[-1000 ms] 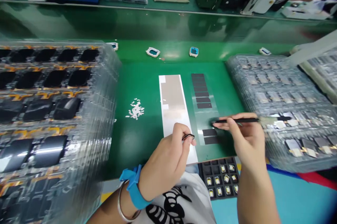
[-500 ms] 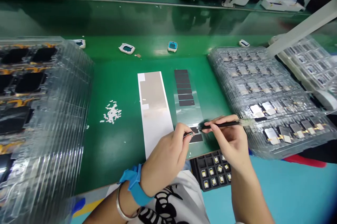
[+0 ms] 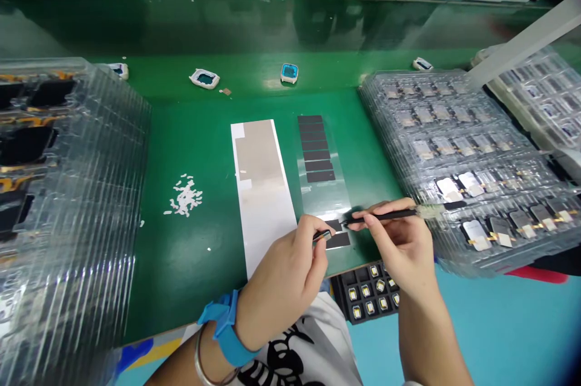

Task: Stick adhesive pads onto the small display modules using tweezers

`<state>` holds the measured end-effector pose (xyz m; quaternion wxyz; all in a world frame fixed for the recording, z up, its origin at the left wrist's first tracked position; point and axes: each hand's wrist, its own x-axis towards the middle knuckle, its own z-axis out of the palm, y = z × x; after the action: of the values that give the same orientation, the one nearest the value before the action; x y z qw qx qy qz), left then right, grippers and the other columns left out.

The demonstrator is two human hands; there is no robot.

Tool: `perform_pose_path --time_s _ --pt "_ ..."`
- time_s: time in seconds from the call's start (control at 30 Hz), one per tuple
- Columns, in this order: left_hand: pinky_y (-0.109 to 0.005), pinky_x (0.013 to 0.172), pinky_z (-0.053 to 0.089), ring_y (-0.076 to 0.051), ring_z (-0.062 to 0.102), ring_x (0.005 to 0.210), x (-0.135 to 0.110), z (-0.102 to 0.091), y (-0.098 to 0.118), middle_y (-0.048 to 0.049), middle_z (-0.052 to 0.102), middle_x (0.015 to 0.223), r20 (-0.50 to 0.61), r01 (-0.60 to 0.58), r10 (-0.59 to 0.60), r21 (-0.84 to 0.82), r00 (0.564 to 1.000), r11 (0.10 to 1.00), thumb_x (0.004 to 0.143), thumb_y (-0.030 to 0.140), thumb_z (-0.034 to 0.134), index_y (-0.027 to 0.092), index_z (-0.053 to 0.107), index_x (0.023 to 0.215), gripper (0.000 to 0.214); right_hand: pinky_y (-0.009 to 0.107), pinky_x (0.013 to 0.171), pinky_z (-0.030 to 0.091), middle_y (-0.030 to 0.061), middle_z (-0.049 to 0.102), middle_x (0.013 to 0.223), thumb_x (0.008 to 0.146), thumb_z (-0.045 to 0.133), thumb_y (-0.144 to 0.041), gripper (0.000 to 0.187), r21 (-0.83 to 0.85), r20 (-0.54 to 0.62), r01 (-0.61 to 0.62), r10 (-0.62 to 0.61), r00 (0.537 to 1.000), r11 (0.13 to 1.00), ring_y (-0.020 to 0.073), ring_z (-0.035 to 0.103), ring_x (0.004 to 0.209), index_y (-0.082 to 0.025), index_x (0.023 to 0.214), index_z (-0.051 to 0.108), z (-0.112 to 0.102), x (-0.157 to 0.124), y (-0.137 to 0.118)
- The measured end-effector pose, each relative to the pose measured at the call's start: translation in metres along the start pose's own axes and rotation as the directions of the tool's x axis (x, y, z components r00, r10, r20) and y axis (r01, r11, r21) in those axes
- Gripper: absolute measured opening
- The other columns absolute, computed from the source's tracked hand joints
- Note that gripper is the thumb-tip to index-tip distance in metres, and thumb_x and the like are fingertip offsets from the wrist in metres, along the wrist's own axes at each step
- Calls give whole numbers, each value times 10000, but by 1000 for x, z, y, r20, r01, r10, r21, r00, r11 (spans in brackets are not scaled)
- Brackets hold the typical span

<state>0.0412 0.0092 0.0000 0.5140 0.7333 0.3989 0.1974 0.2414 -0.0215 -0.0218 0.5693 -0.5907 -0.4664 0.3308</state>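
- The right hand (image 3: 402, 250) is closed in a pen grip on one pair of black tweezers (image 3: 384, 215). Their long axis lies almost level across the view, with the tip pointing left, just over the lower dark pads.
- The left hand (image 3: 281, 289) is closed, pinching one small dark tool (image 3: 321, 236) between thumb and fingers; its exact kind is hard to tell.
- One clear film strip (image 3: 322, 183) lies on the green workbench (image 3: 204, 271), its long axis running away from the person, just right of the hands' meeting point.
- It carries eight dark rectangular pads (image 3: 320, 176): six in a column at the far end, two at the near end, beneath the tweezer tip.
- One white backing strip (image 3: 267, 235) lies parallel, just left of the film.
- One black tray of small gold-edged parts (image 3: 365, 292) sits at the bench's near edge.
- Two stacks of clear plastic trays (image 3: 454, 156) flank the work area.
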Motion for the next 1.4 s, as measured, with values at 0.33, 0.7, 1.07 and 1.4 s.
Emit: perform_pose_path --time_s 0.33,0.7,1.07,1.4 --pt "-340 667 506 -211 662 738 -2 1 -3 -37 663 840 -23 10 -10 -33 1000 999 1037 211 371 207 480 1189 187 251 636 643 23 753 810 878 765 -260 177 80 -161 -60 72 984 995 152 759 633 -188 897 605 -2 3 1" --pt "-237 659 505 -128 626 710 -22 -35 1 -4 770 888 -232 -61 -14 -314 973 948 916 146 664 240 748 1029 170 370 699 694 -9 708 795 936 679 -191 134 308 -185 222 -171 968 925 171 749 704 -247 986 568 51 -14 -59" --pt "-243 569 454 -154 613 675 -27 -53 -7 -55 714 781 -289 -146 29 -390 957 909 829 104 677 165 816 870 157 440 774 695 24 744 913 904 634 -57 287 308 70 374 -413 908 875 209 763 842 -257 1092 549 91 -23 -64" --pt "-248 638 463 -143 596 705 -34 -51 -15 14 615 797 -234 -46 -49 -385 971 922 974 176 490 205 510 1216 244 439 751 708 22 746 910 938 599 -84 251 306 32 362 -389 921 881 214 778 870 -270 1089 527 106 -24 -61"
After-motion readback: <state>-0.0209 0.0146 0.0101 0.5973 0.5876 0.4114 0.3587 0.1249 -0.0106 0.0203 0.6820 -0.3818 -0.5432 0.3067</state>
